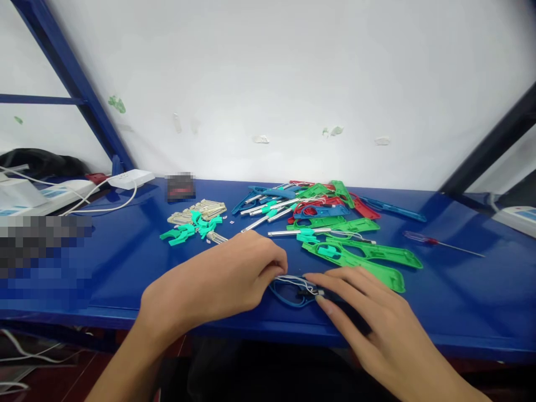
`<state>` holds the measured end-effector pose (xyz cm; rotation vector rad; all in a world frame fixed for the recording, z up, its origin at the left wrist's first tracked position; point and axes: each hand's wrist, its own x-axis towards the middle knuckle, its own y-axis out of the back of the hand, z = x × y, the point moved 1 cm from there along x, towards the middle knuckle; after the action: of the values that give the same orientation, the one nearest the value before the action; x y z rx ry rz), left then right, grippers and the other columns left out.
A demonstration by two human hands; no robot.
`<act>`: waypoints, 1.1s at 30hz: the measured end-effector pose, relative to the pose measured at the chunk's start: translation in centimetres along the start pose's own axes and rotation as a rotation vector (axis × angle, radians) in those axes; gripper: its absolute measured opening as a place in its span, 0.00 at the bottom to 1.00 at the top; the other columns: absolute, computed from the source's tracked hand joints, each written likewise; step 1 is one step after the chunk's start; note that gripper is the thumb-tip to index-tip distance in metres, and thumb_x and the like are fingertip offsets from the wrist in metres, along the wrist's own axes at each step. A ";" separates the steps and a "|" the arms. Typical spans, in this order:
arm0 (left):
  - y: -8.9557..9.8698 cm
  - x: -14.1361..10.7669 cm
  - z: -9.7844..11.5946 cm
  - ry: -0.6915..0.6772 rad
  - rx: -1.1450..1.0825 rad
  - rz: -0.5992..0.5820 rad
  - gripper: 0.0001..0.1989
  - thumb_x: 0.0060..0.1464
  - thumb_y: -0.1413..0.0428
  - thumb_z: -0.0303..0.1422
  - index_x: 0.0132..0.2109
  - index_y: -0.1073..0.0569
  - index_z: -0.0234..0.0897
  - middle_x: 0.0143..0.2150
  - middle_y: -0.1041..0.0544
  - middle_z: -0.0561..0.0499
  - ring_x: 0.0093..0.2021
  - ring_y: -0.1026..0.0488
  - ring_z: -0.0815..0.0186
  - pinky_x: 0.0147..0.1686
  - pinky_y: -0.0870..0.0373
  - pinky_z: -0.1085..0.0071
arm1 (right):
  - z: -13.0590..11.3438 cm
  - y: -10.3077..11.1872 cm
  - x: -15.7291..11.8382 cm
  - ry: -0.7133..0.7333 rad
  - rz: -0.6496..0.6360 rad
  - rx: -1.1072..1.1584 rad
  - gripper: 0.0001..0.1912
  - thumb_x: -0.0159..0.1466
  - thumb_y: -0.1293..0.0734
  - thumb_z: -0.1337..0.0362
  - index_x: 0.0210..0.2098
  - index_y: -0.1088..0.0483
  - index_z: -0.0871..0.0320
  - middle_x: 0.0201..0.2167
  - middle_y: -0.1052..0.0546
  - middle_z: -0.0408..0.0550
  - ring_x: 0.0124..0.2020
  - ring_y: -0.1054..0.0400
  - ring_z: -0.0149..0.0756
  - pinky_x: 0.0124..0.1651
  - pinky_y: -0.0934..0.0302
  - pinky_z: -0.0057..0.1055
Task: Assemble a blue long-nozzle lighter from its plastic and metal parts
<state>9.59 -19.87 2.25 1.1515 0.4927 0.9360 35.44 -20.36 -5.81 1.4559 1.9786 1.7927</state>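
Observation:
A blue plastic handle shell (287, 302) with an oval opening lies near the table's front edge, between my hands. Thin white wires (294, 278) run across it to a small black-and-white connector (314, 292). My left hand (221, 273) is closed, its thumb and index finger pinching the wires at the shell's left end. On the right, my right hand (368, 312) has its thumb and index fingertips against the connector and wires, with its other fingers over the shell. Part of the shell is hidden under both hands.
Green shells (389, 274), red shells (364, 206) and silver tubes (299, 232) with wires are heaped behind my hands. Teal clips (180, 234) and beige strips (201, 210) lie left. A screwdriver (431, 240) rests right. A white power strip (132, 178) stands back left.

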 end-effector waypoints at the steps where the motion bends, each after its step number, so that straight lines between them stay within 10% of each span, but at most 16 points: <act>1: 0.0 0.0 -0.1 0.007 -0.015 -0.014 0.17 0.69 0.49 0.25 0.44 0.18 0.49 0.42 0.14 0.57 0.44 0.20 0.58 0.42 0.27 0.63 | 0.0 0.0 0.0 0.005 0.010 0.004 0.15 0.78 0.36 0.60 0.62 0.28 0.40 0.51 0.17 0.41 0.51 0.22 0.41 0.52 0.27 0.41; 33: -0.3 0.8 0.3 0.034 -0.033 -0.073 0.17 0.65 0.49 0.20 0.41 0.20 0.44 0.42 0.16 0.55 0.44 0.21 0.59 0.43 0.29 0.63 | 0.4 0.5 2.3 -0.109 -0.020 0.096 0.10 0.76 0.33 0.58 0.40 0.20 0.46 0.37 0.15 0.40 0.34 0.21 0.37 0.33 0.30 0.32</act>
<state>10.40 -19.41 2.21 1.0826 0.5416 0.8980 34.75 -18.59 -4.35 1.5210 2.0428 1.5948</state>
